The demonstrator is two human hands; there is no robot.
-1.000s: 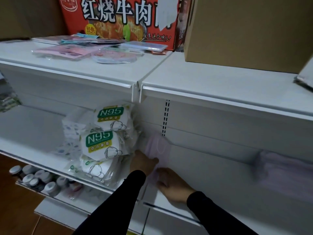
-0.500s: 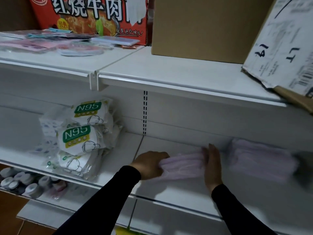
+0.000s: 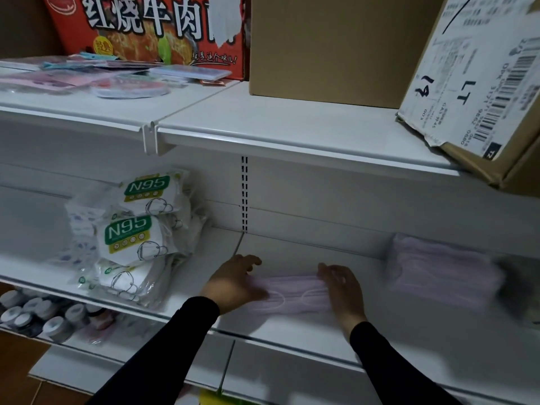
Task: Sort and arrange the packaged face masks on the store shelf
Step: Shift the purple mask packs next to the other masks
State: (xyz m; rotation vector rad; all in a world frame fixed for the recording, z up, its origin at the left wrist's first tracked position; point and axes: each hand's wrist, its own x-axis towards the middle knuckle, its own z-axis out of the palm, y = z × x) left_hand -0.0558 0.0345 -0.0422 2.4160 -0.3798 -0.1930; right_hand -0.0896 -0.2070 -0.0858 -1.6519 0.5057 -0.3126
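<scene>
A flat pack of pale pink face masks (image 3: 292,293) lies on the white middle shelf (image 3: 292,343). My left hand (image 3: 233,283) rests on its left end with fingers spread. My right hand (image 3: 340,286) presses on its right end, fingers also apart. Further right on the same shelf sits a stack of pink mask packs (image 3: 441,273), blurred. At the left, a pile of white N95 mask packs (image 3: 137,235) with green labels leans against the back panel.
The top shelf holds loose flat mask packets (image 3: 96,80), a red noodle carton (image 3: 157,27), a brown cardboard box (image 3: 330,45) and a tilted box with a shipping label (image 3: 479,83). Small jars (image 3: 38,314) stand on the lower shelf at the left.
The pink mask pack came from the left section to the right section of the shelf and now lies flat. Both hands have spread out onto its two ends.
</scene>
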